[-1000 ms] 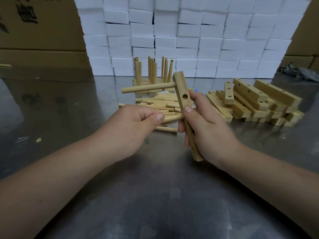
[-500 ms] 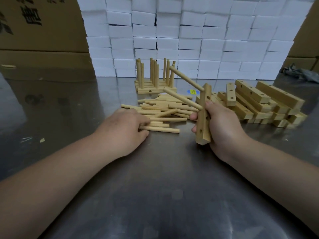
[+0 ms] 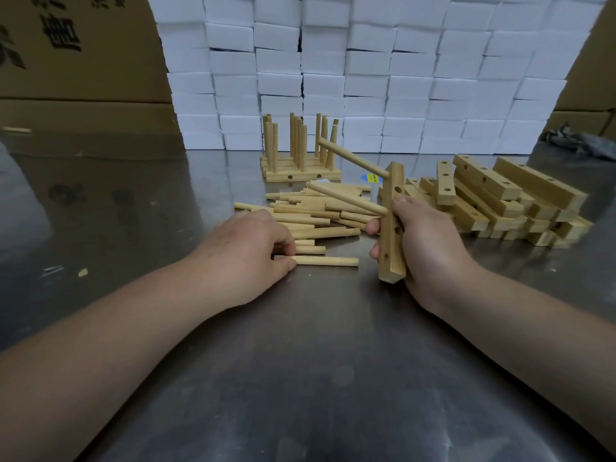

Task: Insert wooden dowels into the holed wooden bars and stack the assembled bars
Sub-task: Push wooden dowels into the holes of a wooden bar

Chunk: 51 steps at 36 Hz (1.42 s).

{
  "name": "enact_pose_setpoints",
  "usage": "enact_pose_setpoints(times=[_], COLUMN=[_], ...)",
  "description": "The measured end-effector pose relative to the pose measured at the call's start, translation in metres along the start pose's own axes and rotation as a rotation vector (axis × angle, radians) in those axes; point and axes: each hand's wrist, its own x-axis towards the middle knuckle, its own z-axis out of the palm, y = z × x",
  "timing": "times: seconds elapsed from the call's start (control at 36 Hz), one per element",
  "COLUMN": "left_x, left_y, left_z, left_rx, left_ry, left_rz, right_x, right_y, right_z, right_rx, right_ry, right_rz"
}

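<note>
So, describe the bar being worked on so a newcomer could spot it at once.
On the steel table, look just right of the loose dowel pile. The bar stands near-upright in the right hand, unlike the bare bars heaped flat further right, with two dowels jutting left from it.

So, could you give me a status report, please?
Right hand grips pale holed wooden bar, two dowels seated. Left hand pinches loose round wooden dowel. Nothing blocking.
</note>
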Motion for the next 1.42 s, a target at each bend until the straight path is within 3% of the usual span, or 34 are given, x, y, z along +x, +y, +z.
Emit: enact_pose_setpoints(times=[0.17,0.33,0.58,1.11,1.42], left_x=[0.0,-0.003,-0.009,-0.013,-0.015], left_y=[-0.002,0.001,0.006,0.016,0.021], left_z=[0.002,0.001,-0.002,0.0,0.006], left_rx=[0.013,-0.158,-0.377,-0.422,-0.481], left_ry=[-0.041,0.058,0.027,0.024,0.034], left_rz=[0.048,0.059,0.075,0.199,0.119], right_x=[-0.001,0.0,0.002,-0.002,-0.004], right_y=[0.0,-0.001,-0.001,-0.002,-0.002], right_z=[0.0,0.001,0.0,0.003,0.005], right_rx=[0.013,0.021,0.1,0.016,-0.013], right_ry=[-0.011,-0.012,0.08,0.043,0.043], right_rz=[0.004,0.008,0.035,-0.024,-0.056])
